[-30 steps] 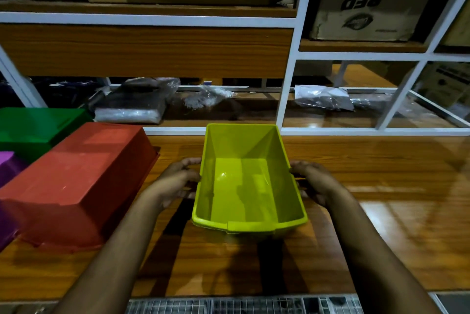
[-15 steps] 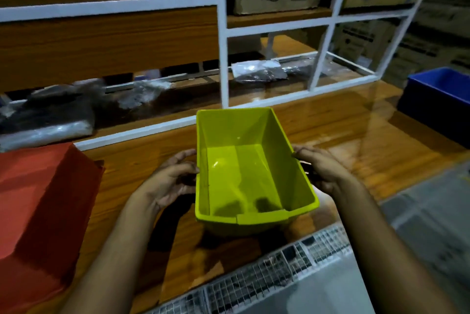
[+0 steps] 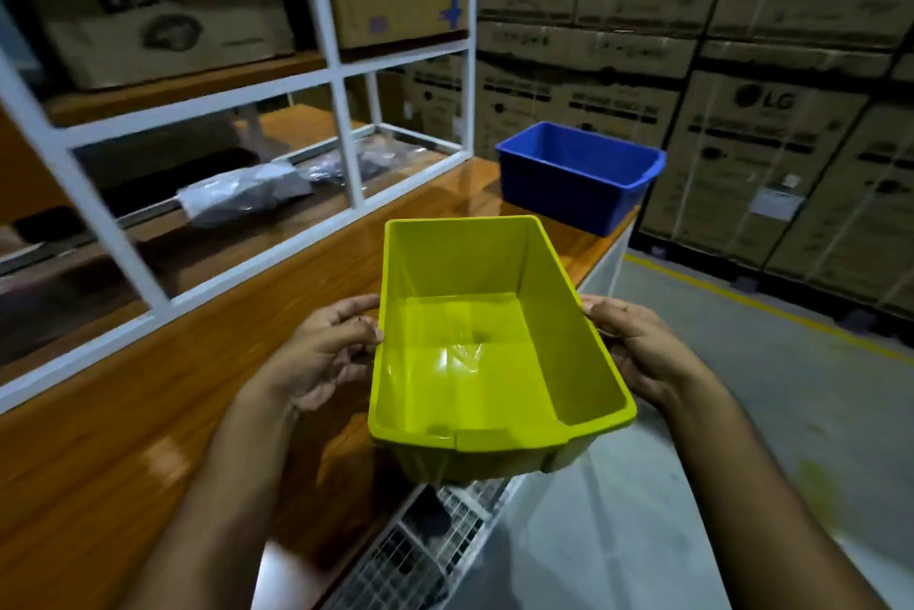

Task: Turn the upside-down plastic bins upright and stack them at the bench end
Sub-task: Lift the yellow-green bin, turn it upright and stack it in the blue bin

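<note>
Yellow bin held upright, open side up, clear of the wooden bench and partly out over its front edge. Left hand gripping the left long wall, thumb at the rim, fingers curled under and against the outside. Right hand gripping the right long wall in the same manner. Nothing visible inside.

Long axis of the yellow bin running away from the body, far short wall aimed roughly toward the bench end.

Blue bin standing upright at the bench end, open side up, well apart from the yellow bin. Direction from the hands: ahead and slightly to the right. Right hand the nearer of the two. Long axis of the blue bin lying across the line of approach, so apparently crosswise to the yellow bin.

Judged step: carrying toward the stack. Next move likely to call for a turn of the yellow bin to match axes, then lowering into the blue bin.

Shelf frame along the back of the bench; cardboard boxes beyond the bench end.
</note>
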`<state>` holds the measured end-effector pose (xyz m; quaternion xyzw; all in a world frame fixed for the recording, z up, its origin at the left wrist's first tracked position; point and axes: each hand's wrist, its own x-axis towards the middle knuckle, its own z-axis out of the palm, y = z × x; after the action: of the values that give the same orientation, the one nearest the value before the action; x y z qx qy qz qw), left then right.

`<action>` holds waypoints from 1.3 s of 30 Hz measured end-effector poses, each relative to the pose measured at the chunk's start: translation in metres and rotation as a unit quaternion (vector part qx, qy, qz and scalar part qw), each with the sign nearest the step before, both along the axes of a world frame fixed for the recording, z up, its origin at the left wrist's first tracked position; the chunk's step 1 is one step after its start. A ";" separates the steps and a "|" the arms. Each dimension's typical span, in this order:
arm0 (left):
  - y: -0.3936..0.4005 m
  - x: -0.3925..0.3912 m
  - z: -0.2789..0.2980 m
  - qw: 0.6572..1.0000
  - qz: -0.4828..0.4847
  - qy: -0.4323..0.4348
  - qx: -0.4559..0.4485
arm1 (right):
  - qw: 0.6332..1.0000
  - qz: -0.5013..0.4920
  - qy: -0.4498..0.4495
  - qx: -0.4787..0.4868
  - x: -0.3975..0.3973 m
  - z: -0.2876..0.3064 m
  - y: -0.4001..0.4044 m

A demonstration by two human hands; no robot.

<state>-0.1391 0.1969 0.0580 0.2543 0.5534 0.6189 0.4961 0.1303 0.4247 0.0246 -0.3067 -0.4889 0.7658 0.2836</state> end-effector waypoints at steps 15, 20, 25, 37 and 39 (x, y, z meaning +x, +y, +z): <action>0.255 0.045 0.062 0.998 -0.047 0.007 0.050 | 0.996 -0.060 0.035 0.049 0.064 0.082 0.213; 0.335 0.020 0.073 0.996 -0.045 0.004 0.080 | 0.996 -0.050 0.023 0.074 0.046 0.100 0.291; 0.410 -0.003 0.089 0.994 -0.029 0.027 0.106 | 0.997 -0.027 0.031 0.063 0.010 0.124 0.371; 0.531 -0.018 0.086 0.991 0.097 0.028 0.087 | 0.994 0.088 0.019 0.055 -0.069 0.130 0.554; 0.546 -0.012 0.084 0.987 0.133 0.039 0.078 | 0.991 0.119 0.021 0.056 -0.082 0.129 0.579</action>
<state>-0.1513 0.7430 0.1425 0.2399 0.5513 0.7102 0.3662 0.0484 1.0041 0.1539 -0.2138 -0.5577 0.7720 0.2174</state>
